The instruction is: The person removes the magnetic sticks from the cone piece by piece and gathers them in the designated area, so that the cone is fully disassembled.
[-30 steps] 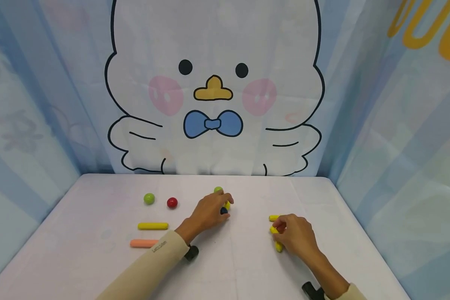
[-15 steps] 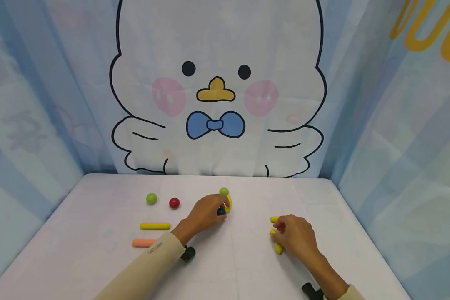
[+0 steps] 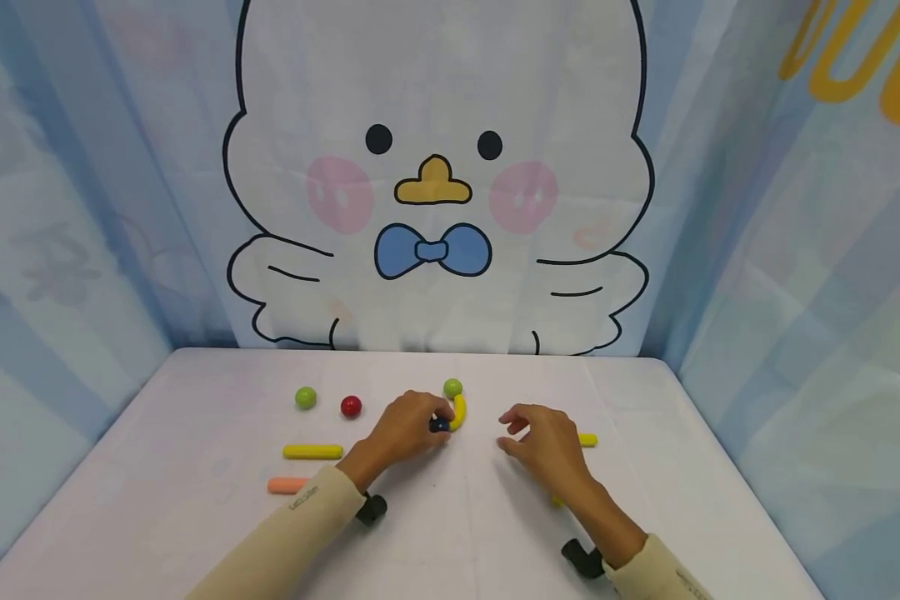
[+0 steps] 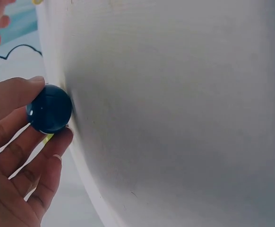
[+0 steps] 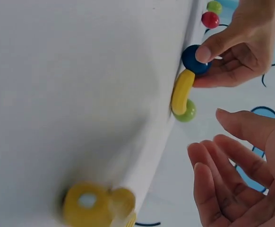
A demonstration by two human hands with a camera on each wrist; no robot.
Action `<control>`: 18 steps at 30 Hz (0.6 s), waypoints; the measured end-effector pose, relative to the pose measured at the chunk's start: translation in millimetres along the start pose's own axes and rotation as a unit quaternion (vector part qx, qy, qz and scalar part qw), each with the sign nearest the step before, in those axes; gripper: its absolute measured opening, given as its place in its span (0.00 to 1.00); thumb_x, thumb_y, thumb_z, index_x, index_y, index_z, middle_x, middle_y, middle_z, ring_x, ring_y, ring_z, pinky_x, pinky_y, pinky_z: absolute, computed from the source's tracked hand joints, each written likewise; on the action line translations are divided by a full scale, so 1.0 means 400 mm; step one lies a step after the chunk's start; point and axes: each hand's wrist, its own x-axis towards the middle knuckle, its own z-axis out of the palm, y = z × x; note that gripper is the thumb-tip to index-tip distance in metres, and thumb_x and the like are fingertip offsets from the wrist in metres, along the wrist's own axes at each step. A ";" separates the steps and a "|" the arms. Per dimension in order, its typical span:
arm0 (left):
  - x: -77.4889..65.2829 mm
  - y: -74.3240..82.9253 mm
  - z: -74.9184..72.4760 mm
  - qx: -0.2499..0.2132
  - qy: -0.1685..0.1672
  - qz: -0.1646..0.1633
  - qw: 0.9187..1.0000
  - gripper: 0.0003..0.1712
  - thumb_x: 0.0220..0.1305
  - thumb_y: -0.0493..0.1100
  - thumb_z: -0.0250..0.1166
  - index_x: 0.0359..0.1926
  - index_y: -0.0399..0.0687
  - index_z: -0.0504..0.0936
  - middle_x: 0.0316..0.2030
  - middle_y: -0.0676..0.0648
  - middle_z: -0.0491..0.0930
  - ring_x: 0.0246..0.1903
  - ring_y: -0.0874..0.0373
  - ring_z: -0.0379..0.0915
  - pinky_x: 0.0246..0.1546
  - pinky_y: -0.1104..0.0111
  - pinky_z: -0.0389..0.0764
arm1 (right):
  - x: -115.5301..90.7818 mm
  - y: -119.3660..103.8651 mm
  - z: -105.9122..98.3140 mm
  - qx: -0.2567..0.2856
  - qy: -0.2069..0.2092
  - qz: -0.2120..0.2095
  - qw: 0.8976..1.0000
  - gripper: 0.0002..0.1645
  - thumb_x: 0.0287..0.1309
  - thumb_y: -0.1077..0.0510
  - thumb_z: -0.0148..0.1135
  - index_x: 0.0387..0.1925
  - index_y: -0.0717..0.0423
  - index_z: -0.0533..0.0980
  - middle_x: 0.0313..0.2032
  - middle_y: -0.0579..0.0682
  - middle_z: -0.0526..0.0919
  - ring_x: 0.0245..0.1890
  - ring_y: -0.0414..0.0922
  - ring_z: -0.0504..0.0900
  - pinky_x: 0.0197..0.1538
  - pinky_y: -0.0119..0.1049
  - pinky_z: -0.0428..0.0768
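My left hand point(image 3: 408, 425) pinches a dark blue ball point(image 4: 50, 109) between thumb and fingers, down at the white tabletop. Right beside the ball stands a curved yellow piece shaped like a small banana point(image 3: 459, 412); the right wrist view shows its end against the ball. A green ball point(image 3: 452, 387) sits at the far end of that piece. My right hand point(image 3: 543, 437) hovers to the right of them, fingers loosely bent and holding nothing. Behind it lies a yellow stick point(image 3: 588, 440), partly hidden. Another yellow piece point(image 3: 557, 501) is mostly covered by the right wrist.
On the left half of the white table point(image 3: 157, 500) are a green ball point(image 3: 305, 397), a red ball point(image 3: 351, 407), a yellow stick point(image 3: 312, 451) and an orange stick point(image 3: 287, 485) partly under the left sleeve. A printed curtain point(image 3: 435, 308) hangs behind the table.
My right hand has left the yellow pieces at the right and moved leftward and away from me. The left hand, with the blue ball, has shifted slightly left, uncovering the curved yellow piece.
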 end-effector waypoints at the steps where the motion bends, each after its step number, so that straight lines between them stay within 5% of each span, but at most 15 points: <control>1: -0.001 0.000 -0.001 -0.002 -0.003 0.000 1.000 0.18 0.63 0.44 0.79 0.53 0.51 0.90 0.52 0.50 0.89 0.55 0.51 0.80 0.66 0.52 0.79 | 0.009 -0.006 0.007 0.008 -0.004 0.000 1.000 0.16 0.52 0.56 0.84 0.44 0.50 0.89 0.32 0.43 0.89 0.29 0.38 0.83 0.47 0.44 0.80; 10: -0.010 -0.005 -0.005 -0.009 -0.015 0.014 1.000 0.18 0.63 0.44 0.79 0.54 0.51 0.90 0.52 0.50 0.89 0.55 0.51 0.81 0.68 0.51 0.79 | 0.085 -0.039 0.062 0.058 -0.044 0.002 0.997 0.18 0.59 0.56 0.80 0.50 0.49 0.87 0.36 0.46 0.90 0.31 0.40 0.85 0.37 0.34 0.82; 18: -0.021 -0.013 -0.004 -0.017 -0.012 0.021 1.000 0.18 0.63 0.42 0.79 0.54 0.50 0.90 0.51 0.50 0.90 0.55 0.51 0.81 0.68 0.49 0.78 | 0.134 -0.049 0.105 0.058 -0.051 -0.004 0.997 0.23 0.59 0.57 0.79 0.57 0.47 0.85 0.41 0.50 0.91 0.38 0.45 0.84 0.44 0.42 0.81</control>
